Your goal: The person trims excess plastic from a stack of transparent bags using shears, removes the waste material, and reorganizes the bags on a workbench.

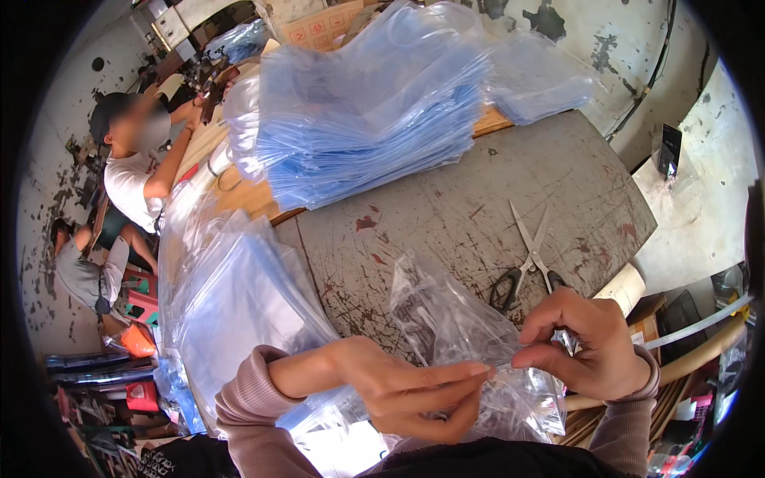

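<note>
Both my hands are pinching the top edge of a clear plastic bag (462, 342), left hand (406, 390) and right hand (586, 346) with fingertips closed on it. Scissors (527, 259) lie just past it on the table (446, 215), bag stack (358, 111) farther back.

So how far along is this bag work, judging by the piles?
Hard to say exactly. Both the left hand and right hand pinch one crinkled clear plastic bag. A tall stack of bluish bags sits behind, another loose pile at the left, scissors unused on the table.
</note>
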A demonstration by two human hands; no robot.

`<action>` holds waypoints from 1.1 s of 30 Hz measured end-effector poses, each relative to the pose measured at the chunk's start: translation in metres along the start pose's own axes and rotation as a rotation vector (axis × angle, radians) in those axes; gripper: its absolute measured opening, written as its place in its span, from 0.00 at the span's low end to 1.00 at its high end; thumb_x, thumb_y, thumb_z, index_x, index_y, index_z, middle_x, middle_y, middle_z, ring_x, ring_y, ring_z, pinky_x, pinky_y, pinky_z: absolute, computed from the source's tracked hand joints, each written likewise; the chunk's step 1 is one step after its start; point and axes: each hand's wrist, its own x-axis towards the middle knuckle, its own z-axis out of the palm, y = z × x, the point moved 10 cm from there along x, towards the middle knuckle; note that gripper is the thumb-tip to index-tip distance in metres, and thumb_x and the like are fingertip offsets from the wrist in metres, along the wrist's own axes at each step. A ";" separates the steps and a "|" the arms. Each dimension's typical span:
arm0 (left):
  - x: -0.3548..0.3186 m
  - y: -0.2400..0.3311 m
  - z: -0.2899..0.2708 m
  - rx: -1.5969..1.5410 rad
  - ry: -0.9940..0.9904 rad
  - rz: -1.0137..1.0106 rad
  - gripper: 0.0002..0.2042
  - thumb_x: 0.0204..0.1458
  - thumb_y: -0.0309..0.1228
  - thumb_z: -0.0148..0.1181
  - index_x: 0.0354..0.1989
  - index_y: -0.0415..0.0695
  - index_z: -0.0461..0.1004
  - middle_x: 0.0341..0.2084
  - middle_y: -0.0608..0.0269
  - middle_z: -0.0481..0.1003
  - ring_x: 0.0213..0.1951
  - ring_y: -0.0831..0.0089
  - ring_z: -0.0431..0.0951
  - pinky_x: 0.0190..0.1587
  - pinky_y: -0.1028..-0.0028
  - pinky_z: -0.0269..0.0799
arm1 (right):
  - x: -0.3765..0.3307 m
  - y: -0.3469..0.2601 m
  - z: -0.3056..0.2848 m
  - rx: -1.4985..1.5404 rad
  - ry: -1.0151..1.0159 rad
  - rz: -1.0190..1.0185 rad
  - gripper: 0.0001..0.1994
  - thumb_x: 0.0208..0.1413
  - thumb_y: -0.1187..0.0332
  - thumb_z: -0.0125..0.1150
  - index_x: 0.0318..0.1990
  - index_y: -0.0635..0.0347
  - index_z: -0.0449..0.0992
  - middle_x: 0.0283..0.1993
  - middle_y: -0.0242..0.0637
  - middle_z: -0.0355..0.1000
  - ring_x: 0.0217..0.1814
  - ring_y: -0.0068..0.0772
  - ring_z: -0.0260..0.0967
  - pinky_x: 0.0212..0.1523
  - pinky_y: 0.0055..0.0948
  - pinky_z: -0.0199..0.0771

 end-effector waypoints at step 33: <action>0.029 0.028 0.014 -0.064 -0.239 0.122 0.04 0.45 0.25 0.54 0.29 0.40 0.69 0.29 0.66 0.66 0.31 0.68 0.77 0.33 0.73 0.76 | -0.006 0.046 0.046 0.260 -0.317 0.275 0.17 0.51 0.59 0.64 0.34 0.61 0.63 0.28 0.32 0.64 0.29 0.18 0.60 0.27 0.22 0.64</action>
